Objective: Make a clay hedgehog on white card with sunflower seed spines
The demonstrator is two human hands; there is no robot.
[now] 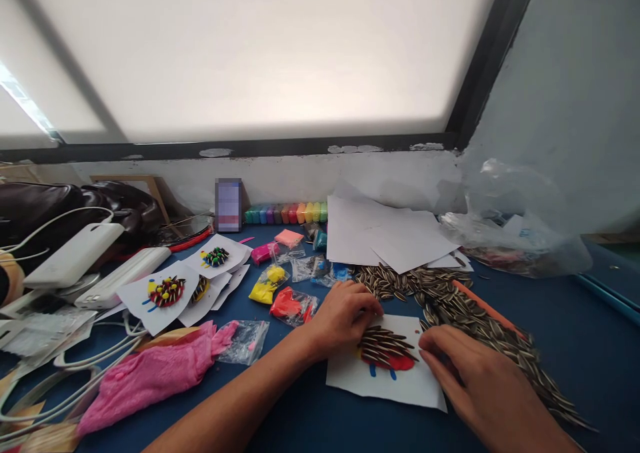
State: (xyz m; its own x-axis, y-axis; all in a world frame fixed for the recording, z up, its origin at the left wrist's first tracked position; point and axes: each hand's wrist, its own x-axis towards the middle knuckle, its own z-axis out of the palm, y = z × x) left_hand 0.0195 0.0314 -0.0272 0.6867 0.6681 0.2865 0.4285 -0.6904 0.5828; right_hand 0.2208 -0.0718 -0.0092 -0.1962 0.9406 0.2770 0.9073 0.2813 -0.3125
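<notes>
A small white sheet of paper (370,391) lies before me with a hedgehog-like clay figure on it. The figure has a red body (404,362), blue legs, a bit of yellow at its left and rows of striped sunflower seeds (384,343) stuck over its back. My left hand (344,319) rests at the paper's upper left, fingers curled in by the seeds; what they hold, if anything, is hidden. At the right edge of the sheet, my right hand (467,373) has thumb and fingers pressed together, and I cannot see anything between them.
Loose sunflower seeds (480,326) spread behind and right of the paper, beside an orange strip (487,309). Bags of yellow clay (270,283) and red clay (293,306), blank sheets (385,233), finished seed pictures (167,293), a pink cloth (155,379) and white cables surround the work.
</notes>
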